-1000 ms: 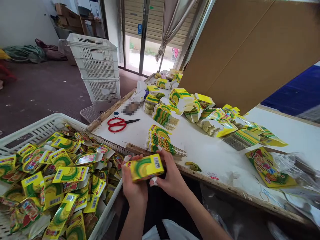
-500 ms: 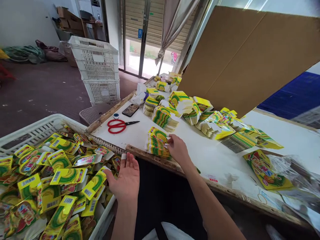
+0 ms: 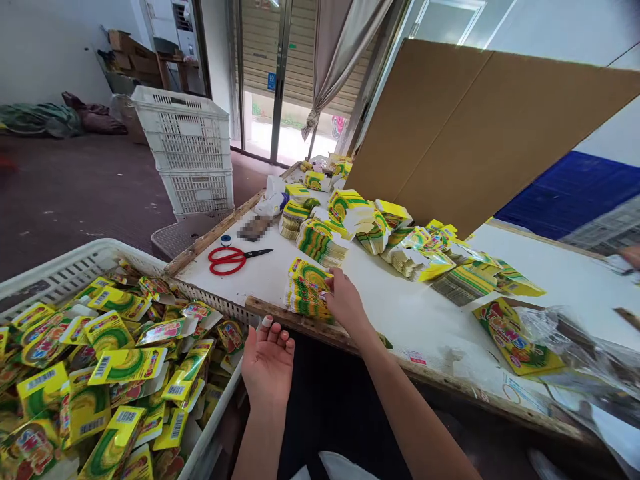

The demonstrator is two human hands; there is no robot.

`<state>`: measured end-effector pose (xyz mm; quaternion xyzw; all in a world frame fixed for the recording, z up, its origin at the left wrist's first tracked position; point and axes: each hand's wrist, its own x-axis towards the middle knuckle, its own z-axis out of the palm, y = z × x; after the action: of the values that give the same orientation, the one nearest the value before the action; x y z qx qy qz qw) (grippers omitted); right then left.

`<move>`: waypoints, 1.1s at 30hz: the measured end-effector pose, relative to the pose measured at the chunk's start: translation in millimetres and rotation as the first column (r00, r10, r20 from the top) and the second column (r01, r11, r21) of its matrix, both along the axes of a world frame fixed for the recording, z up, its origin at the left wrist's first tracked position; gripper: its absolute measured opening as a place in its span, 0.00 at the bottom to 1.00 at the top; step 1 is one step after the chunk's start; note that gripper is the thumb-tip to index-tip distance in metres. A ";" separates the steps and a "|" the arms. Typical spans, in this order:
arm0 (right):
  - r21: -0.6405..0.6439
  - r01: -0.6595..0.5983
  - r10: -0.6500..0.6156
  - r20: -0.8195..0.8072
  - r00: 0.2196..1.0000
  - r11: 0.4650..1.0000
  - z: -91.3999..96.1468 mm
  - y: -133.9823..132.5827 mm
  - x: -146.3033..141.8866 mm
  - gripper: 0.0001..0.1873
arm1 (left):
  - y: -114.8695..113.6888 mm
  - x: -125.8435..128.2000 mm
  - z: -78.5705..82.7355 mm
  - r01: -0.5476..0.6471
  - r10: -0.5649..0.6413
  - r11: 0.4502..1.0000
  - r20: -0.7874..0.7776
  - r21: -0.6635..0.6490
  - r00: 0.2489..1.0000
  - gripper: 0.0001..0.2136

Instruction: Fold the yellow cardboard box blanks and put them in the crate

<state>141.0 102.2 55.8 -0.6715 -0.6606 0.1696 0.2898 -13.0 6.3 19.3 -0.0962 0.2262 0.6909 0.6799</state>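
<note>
My left hand [image 3: 270, 368] is palm up and empty below the table's front edge, fingers apart and slightly curled, with a white wrap on one fingertip. With its fingers closed at the right edge of a fanned stack of flattened yellow candy cartons [image 3: 306, 293], my right hand [image 3: 346, 300] pinches the top carton, which looks slightly raised. Left of my left hand, a white plastic crate [image 3: 107, 248] holds many loose folded cartons [image 3: 127, 365] in a heap.
Red-handled scissors [image 3: 227, 260] lie on the white table [image 3: 400, 313], near a small round roll [image 3: 226, 240] and a blurred phone [image 3: 255, 228]. Several carton bundles [image 3: 323, 243] run along the back. A large cardboard sheet [image 3: 450, 127] stands behind; stacked white crates [image 3: 185, 140] stand on the floor.
My left hand has moved right, towards the table edge, and its fingers have curled a little. My right hand stays at the carton stack. The view has shifted slightly.
</note>
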 end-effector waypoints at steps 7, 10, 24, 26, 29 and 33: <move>0.030 -0.102 0.106 -0.192 0.976 0.994 10.4 -41.7 -11.5 0.29 | -3.0 19.6 4.5 -0.035 0.042 0.998 -0.183 0.043 0.982 0.15; -0.085 -0.382 0.309 -0.441 0.843 0.920 7.8 -81.0 -27.3 0.30 | -8.1 22.8 3.6 -0.040 0.080 0.987 -0.254 0.157 0.964 0.21; -0.088 -0.427 0.349 -0.443 0.826 0.900 4.5 -106.4 -29.2 0.16 | -10.3 26.3 -5.3 -0.147 0.154 0.988 -0.552 0.056 0.820 0.28; -0.046 -0.493 0.447 -0.356 0.821 0.869 6.9 -113.3 -27.4 0.15 | -13.2 23.6 -6.4 -0.180 0.176 0.982 -0.630 0.058 0.756 0.23; -0.006 -0.546 0.520 -0.299 0.800 0.838 6.4 -121.9 -28.8 0.14 | -13.0 17.6 -2.6 -0.206 0.179 0.978 -0.672 0.040 0.718 0.19; 0.080 -0.421 0.428 -0.234 0.873 0.903 6.6 -112.6 -21.0 0.11 | -7.3 17.1 4.6 -0.196 0.185 0.979 -0.612 0.050 0.769 0.21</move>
<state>120.0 -10.4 62.3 -0.4799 -0.7530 0.3019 0.3339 4.1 -0.9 24.0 0.1053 0.4296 0.7479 0.4950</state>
